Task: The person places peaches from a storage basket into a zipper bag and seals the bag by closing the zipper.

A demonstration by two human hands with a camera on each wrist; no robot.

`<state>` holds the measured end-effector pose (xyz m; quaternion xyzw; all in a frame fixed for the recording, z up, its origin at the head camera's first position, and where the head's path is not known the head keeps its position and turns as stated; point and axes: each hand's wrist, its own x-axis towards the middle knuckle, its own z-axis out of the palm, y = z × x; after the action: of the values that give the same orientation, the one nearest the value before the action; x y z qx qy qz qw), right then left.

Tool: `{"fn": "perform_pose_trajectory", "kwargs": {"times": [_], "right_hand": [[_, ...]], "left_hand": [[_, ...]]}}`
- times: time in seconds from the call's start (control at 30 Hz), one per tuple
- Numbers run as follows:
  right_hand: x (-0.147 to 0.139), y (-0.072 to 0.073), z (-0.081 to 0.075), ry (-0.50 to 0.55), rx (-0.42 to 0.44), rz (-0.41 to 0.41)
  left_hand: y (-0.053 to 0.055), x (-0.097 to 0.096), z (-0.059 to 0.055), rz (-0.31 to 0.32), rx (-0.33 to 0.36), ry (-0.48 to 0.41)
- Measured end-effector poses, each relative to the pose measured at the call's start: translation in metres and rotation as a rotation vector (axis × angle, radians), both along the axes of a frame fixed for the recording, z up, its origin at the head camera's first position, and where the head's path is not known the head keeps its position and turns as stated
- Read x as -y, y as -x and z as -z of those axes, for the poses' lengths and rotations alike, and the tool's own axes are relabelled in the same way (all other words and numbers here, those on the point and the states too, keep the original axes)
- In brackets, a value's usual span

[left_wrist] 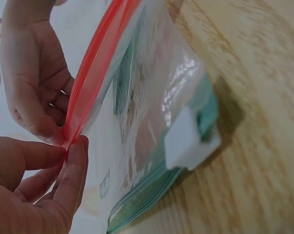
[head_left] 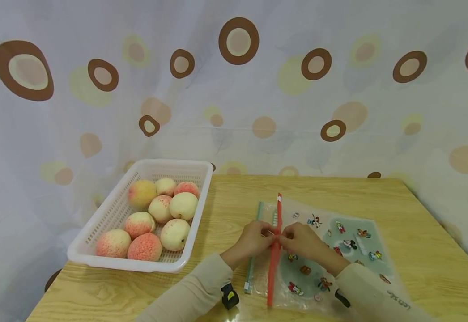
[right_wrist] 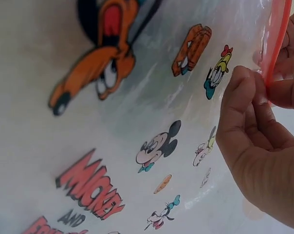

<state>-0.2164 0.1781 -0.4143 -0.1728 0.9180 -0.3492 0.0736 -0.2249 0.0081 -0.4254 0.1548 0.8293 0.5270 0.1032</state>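
A clear zip bag printed with cartoon characters (right_wrist: 159,148) has a red zip strip (head_left: 272,277) along its left edge. My left hand (head_left: 253,240) pinches this strip near its middle between thumb and fingers. From the other side my right hand (head_left: 304,243) pinches the same edge, its fingertips close against the left ones. Up close in the left wrist view, the red strip (left_wrist: 96,73) rises from the pinch, and its two lips stand slightly apart above the fingers. Under this bag lies another clear bag with a green zip edge (left_wrist: 152,187) and a white slider (left_wrist: 191,141).
Left of the bags, a white plastic basket (head_left: 195,223) holds several peaches (head_left: 144,247), pink and pale yellow. Both stand on a wood-grain table (head_left: 234,197). Behind hangs a pale curtain (head_left: 266,98) with brown ring prints.
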Motion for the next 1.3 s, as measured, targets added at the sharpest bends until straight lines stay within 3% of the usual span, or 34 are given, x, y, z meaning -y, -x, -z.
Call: {"fn": "perform_pose_trajectory", "kwargs": {"times": [0.23,0.5,0.7,0.93,1.3], "right_hand": [[-0.002,-0.008,-0.013,-0.019,-0.017,0.054],[-0.017,-0.013,-0.035,-0.043,-0.029,0.035],[-0.034,-0.016,-0.049,-0.073,-0.028,0.040],[-0.051,-0.026,-0.075,-0.128,-0.020,0.079],[-0.071,-0.031,-0.112,-0.221,0.021,0.047]], "left_hand": [[0.003,0.002,0.003,-0.005,-0.037,0.021],[0.004,0.006,0.000,-0.031,-0.038,-0.008],[0.005,0.009,0.001,-0.063,-0.086,0.043],[0.012,0.012,0.009,-0.110,-0.212,0.133],[0.018,0.020,0.015,-0.145,-0.232,0.115]]}}
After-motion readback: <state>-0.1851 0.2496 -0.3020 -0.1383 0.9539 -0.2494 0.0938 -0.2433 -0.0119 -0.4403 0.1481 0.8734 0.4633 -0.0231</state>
